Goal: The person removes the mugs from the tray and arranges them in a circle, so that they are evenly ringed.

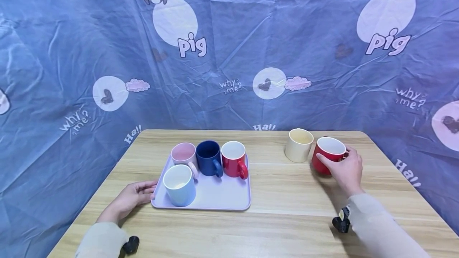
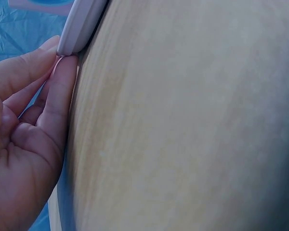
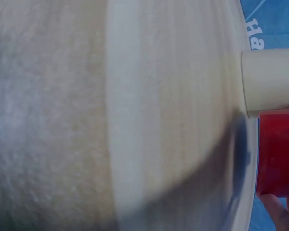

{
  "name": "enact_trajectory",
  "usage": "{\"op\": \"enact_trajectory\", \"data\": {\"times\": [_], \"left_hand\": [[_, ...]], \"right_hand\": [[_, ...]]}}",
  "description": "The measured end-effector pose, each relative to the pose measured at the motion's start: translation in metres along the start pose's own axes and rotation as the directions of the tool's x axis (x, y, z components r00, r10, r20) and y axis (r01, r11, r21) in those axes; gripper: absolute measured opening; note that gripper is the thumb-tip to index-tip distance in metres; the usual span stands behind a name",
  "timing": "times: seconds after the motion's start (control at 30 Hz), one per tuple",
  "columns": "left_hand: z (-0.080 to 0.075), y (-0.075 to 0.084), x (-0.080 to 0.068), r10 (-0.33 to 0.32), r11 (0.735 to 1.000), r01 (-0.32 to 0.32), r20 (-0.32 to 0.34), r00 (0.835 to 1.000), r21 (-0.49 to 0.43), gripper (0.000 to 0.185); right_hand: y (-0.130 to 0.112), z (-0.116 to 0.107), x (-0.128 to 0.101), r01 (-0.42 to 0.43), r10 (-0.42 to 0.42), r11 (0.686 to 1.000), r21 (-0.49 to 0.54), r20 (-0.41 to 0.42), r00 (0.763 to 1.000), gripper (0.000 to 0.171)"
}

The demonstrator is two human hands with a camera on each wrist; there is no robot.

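A lavender tray [image 1: 229, 196] lies on the wooden table [image 1: 287, 218] and carries a pink mug [image 1: 183, 155], a dark blue mug [image 1: 208, 157], a red mug [image 1: 233, 159] and a light blue mug [image 1: 179, 185]. My left hand [image 1: 138, 194] lies flat on the table, and its straight fingers [image 2: 62, 86] touch the tray's edge [image 2: 79, 24] at the front left corner. At the right, my right hand [image 1: 342, 168] grips a second red mug [image 1: 328, 154] that stands on the table; a fingertip [image 3: 279, 211] shows below this red mug [image 3: 278, 154]. A cream mug [image 1: 299, 145] stands just left of it, also seen as the cream mug [image 3: 269, 79] in the right wrist view.
A blue cloth backdrop [image 1: 229, 51] printed with pigs and words closes in the table at the back and on both sides. Bare wood lies between the tray and the two mugs at the right, and along the front edge.
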State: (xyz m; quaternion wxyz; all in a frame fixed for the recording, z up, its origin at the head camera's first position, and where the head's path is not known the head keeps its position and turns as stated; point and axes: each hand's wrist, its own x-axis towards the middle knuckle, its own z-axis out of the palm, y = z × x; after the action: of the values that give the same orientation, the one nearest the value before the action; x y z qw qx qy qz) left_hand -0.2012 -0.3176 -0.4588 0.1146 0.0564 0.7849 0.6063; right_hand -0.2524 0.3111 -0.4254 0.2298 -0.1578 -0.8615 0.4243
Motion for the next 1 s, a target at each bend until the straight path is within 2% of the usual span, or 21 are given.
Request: {"op": "enact_trajectory", "data": {"times": [0.27, 0.53, 1.0], "left_hand": [[0.001, 0.001, -0.001, 0.006, 1.0, -0.006, 0.01, 1.0, -0.012, 0.062], [0.0, 0.001, 0.0, -0.014, 1.0, 0.014, -0.006, 1.0, -0.009, 0.063], [-0.001, -0.002, 0.0, -0.009, 1.0, 0.009, 0.006, 1.0, -0.028, 0.065]], "right_hand": [[0.005, 0.008, 0.0, -0.025, 0.025, 1.0, 0.009, 0.014, 1.0, 0.091], [0.009, 0.012, -0.002, -0.044, 0.044, 0.999, 0.011, 0.035, 0.998, 0.094], [0.008, 0.018, -0.002, -0.052, 0.051, 0.998, 0.042, 0.031, 0.998, 0.093]]}}
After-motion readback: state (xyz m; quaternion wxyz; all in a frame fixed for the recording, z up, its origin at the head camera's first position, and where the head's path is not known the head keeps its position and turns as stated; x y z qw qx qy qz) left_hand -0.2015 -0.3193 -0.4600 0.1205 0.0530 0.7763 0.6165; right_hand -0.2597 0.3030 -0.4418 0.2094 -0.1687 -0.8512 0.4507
